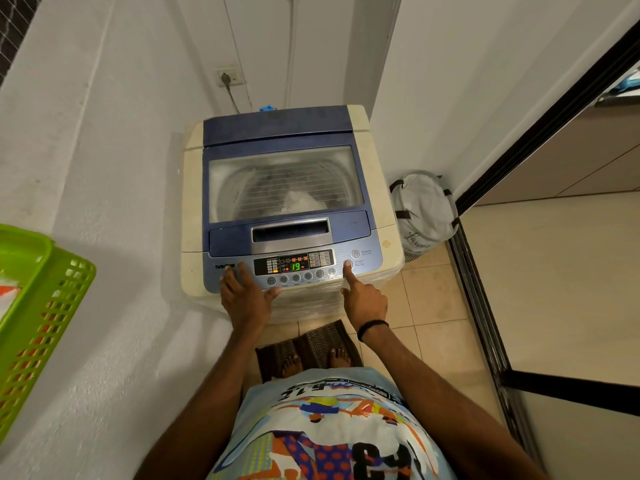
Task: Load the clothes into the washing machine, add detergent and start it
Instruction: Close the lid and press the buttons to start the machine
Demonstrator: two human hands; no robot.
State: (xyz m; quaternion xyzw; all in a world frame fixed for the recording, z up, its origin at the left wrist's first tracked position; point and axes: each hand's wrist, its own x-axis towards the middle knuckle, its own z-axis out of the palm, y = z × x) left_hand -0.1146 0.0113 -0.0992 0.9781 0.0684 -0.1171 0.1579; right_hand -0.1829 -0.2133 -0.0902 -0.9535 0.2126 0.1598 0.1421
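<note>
Washing machine (284,129) is set in the corner against the wall, lid shut, white clothes (304,202) seen through the glass, display (295,266) lit at 19. Left hand (244,292) is laid flat on the panel's left end, fingers spread; right hand (363,299) is pointed, index tip on the start/pause button (347,264), other fingers curled, nothing gripped. Laundry bag (424,209) is stood just right of the machine, green basket (41,317) at far left, mat (311,344) underfoot

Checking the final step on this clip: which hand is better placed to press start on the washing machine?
Right. The right hand has its straight index finger on the round grey start/pause button of the blue plastic control panel; the left hand lies flat at the panel's far left end.
</note>
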